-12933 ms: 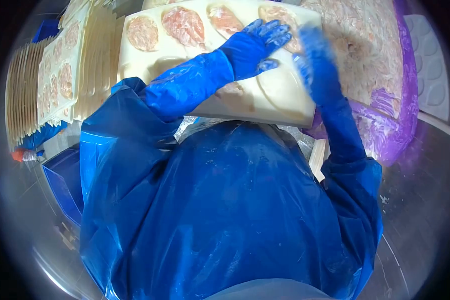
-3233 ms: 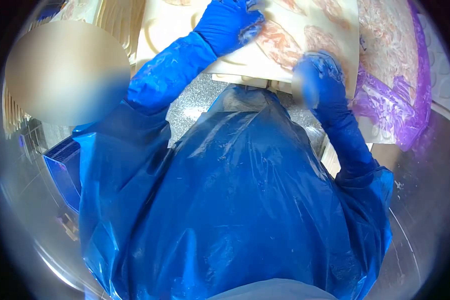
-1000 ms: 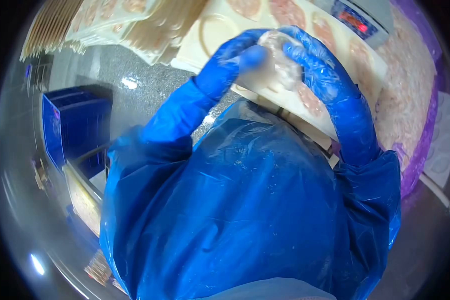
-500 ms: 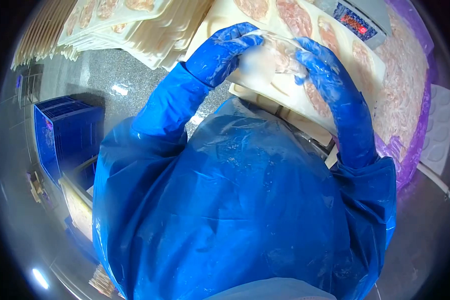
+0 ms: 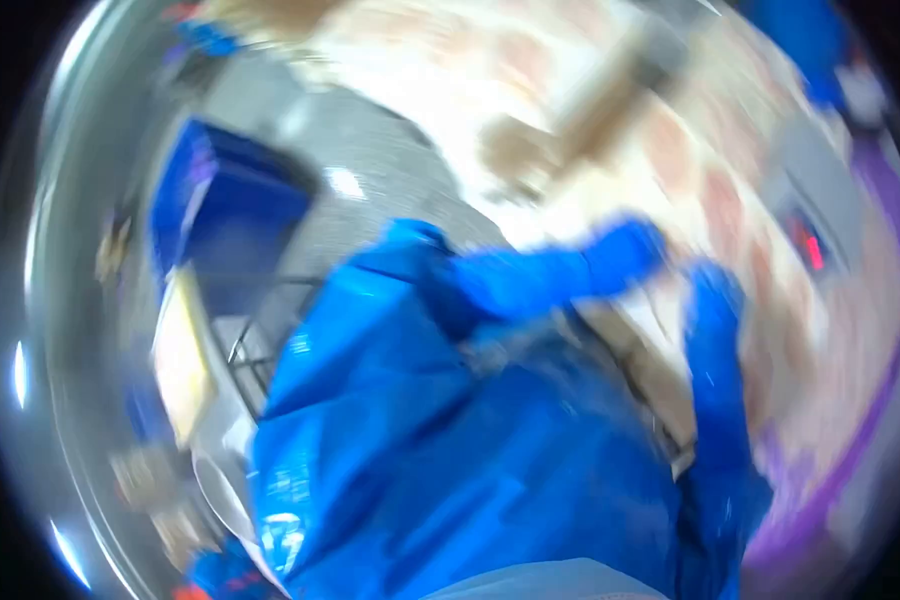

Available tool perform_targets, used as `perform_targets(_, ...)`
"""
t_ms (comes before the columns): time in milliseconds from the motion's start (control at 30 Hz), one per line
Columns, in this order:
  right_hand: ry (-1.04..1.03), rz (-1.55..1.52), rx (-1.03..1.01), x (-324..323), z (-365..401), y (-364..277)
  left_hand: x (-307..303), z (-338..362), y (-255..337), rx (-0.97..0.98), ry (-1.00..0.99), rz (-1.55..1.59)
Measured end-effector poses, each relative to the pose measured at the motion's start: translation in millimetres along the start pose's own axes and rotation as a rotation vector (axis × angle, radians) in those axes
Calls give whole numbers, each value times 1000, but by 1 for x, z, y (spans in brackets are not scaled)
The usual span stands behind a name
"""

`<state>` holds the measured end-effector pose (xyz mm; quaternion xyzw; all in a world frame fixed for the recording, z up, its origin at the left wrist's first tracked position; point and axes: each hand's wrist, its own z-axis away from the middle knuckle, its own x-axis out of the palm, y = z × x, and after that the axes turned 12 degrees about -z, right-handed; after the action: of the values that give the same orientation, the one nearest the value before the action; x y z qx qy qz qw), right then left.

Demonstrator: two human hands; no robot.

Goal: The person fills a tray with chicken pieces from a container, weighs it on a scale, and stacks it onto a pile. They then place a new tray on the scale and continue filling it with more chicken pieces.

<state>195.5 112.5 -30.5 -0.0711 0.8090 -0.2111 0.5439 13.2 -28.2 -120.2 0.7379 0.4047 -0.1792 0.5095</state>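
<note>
The view is heavily smeared by motion. My left hand [image 5: 630,255], in a blue glove, is over the near part of a white tray [image 5: 610,205] with pale pink meat pieces [image 5: 722,212]. Just to its right, my right hand [image 5: 712,290], also gloved in blue, points up toward the same tray. A narrow gap lies between the two hands, with something pale in it that I cannot make out. The fingers of both hands are too blurred to read.
A scale with a red display [image 5: 810,245] stands at the right, beside a purple-edged mass of meat [image 5: 850,350]. Blue crates [image 5: 230,220] stand at the left. Blurred brown shapes [image 5: 595,110] cross the upper middle. Blue-clad parts of others show at the edges.
The whole view has swung and blurred. My hands appear lower and further right, and the pale meat piece between them is no longer distinct. The scale also appears lower and further right.
</note>
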Motion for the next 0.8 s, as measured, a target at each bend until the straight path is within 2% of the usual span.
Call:
perform_targets(33, -177, -51, 115, -20, -27, -13, -25, -7, 35, 23, 96, -140)
perform_targets(67, -153, 66, 83, -19, -41, -9, -40, -20, 76, 56, 180, -259)
perform_targets(100, -158, 76, -90, -27, -45, 1, -37, -18, 87, 37, 70, -259)
perform_targets(133, -156, -47, -127, -24, -49, 15, -29, -19, 96, 128, -26, -196)
perform_targets(167, -149, -45, -152, -28, -45, 8, -22, -20, 104, 213, -129, -126)
perform_targets(233, -4, 165, -335, -44, -50, -8, -10, -41, 88, 240, 31, 129)
perform_targets(267, -77, 34, -271, -51, -43, -5, -20, -47, 86, 118, 83, 62)
perform_targets(300, -80, 33, -283, -50, -31, -5, -40, -59, 83, -5, 134, -3)
perform_targets(367, -35, -388, 243, -41, -10, -18, -69, -64, 76, -4, 169, -179)
perform_targets(400, -129, -410, 306, -34, -7, -29, -69, -66, 70, 69, 98, -239)
perform_targets(433, -138, -411, 299, -24, 1, -37, -66, -66, 62, 137, 24, -294)
perform_targets(467, -145, -274, 97, -14, 12, -43, -63, -60, 51, 129, 25, -295)
perform_targets(500, -148, -134, -105, -11, 21, -49, -60, -52, 39, 208, -7, -346)
perform_targets(533, -152, -128, -107, -17, 29, -52, -54, -51, 29, 291, -34, -395)
perform_targets(633, -208, -174, -169, -34, 49, -54, -58, -46, 36, 322, -27, -396)
perform_targets(700, -192, -15, -167, -34, 47, -49, -61, -50, 43, 331, -5, -318)
perform_targets(767, -152, -120, -128, -18, 33, -55, -55, -57, 40, 494, 15, -439)
perform_targets(800, -113, -310, -136, -17, 23, -69, -58, -50, 37, 419, 21, -174)
